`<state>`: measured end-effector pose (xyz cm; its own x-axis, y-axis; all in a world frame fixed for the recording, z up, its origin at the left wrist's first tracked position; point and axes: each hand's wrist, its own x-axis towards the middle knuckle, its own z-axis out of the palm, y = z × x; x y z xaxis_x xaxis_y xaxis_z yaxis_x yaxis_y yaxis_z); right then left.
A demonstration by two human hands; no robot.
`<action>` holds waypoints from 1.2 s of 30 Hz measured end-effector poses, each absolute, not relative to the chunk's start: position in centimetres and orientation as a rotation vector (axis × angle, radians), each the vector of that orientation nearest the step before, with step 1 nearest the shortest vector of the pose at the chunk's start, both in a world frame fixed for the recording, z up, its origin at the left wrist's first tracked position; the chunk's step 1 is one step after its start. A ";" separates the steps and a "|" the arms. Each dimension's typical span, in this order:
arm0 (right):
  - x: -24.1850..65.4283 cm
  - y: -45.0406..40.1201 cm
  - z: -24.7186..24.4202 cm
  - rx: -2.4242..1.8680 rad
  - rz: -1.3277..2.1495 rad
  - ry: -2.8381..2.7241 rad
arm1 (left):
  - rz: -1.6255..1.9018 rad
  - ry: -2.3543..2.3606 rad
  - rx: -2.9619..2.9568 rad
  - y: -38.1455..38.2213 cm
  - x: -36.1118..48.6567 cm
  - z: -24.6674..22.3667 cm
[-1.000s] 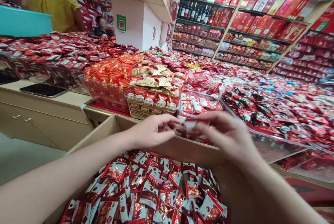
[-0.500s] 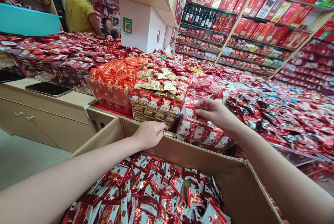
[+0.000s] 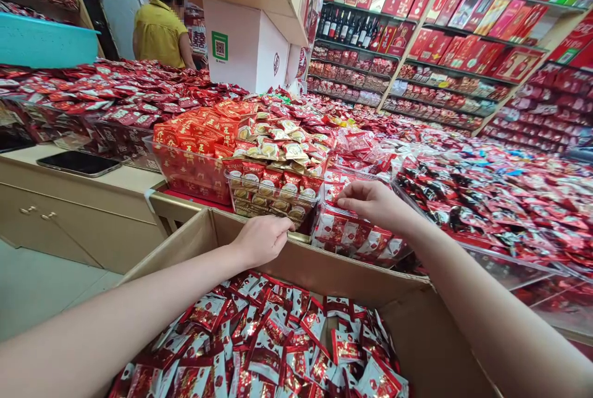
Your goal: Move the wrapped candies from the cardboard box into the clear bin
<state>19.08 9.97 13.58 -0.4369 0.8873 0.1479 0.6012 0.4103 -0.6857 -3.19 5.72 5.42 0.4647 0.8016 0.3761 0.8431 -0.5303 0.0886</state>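
My left hand (image 3: 264,238) is closed over the far edge of an open cardboard box (image 3: 343,268). Red and white candy packets (image 3: 266,348) lie loose inside that box, below my forearms. Just beyond it, my right hand (image 3: 368,201) reaches over a clear bin (image 3: 356,237) of similar packets, its thumb and fingers pinched at the packets near the bin's left side; what they hold is too small to tell. Left of this bin stands a clear bin of durian candies (image 3: 273,191), and further left a bin of orange-red packets (image 3: 194,144).
A phone (image 3: 78,162) lies on the cabinet top at left. Heaps of packets (image 3: 500,194) spread to the right. A teal tub (image 3: 46,39) stands at back left, a person in a yellow top (image 3: 160,33) behind. A white box (image 3: 236,46) and stocked shelves (image 3: 430,33) rise beyond.
My right hand has moved slightly left over its bin, its fingers closer together. My left hand keeps its place on the box edge. The person behind has turned away, and the view has shifted slightly.
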 end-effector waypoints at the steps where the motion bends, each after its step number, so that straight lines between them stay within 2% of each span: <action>1: 19.1 10.0 13.7 -1.250 0.752 -2.191 | -0.570 -1.461 -2.590 5.7 -3.2 5.5; 3: 19.0 9.4 14.0 -1.207 0.581 -2.138 | -0.561 -1.467 -2.588 5.7 -3.1 5.5; 6: 18.8 6.9 14.1 -1.078 0.121 -1.864 | -0.543 -1.488 -2.594 5.6 -3.0 5.5; 9: 18.1 2.9 11.5 -0.968 -0.005 -2.027 | -0.531 -1.531 -2.597 5.4 -2.9 5.3; 12: 17.3 -0.5 5.5 -0.880 0.249 -2.597 | -0.527 -1.569 -2.590 5.2 -2.6 5.2; 15: 16.6 -1.9 -1.0 -0.955 0.593 -2.818 | -0.523 -1.583 -2.580 5.1 -2.3 5.3; 18: 15.6 -1.5 -4.7 -1.070 0.732 -2.723 | -0.512 -1.585 -2.573 4.8 -2.1 5.5; 23: 13.3 -1.7 -6.6 -1.402 1.054 -2.374 | -0.484 -1.576 -2.583 4.5 -2.1 5.6; 27: 12.9 -1.7 -4.8 -1.411 1.258 -2.237 | -0.576 -1.633 -2.692 5.0 -2.1 6.1; 34: 15.5 0.7 6.9 -1.052 1.469 -1.546 | -1.384 -1.930 -3.422 4.6 -3.0 9.9; 36: 16.1 0.6 8.7 -1.034 1.481 -1.404 | -1.417 -1.874 -3.693 3.6 -2.7 10.9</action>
<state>16.13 0.62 8.74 -0.3187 0.9476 -0.0225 -0.0285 -0.0333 -0.9990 -2.67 3.60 10.90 0.6172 0.7858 -0.0411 0.1745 -0.0857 0.9809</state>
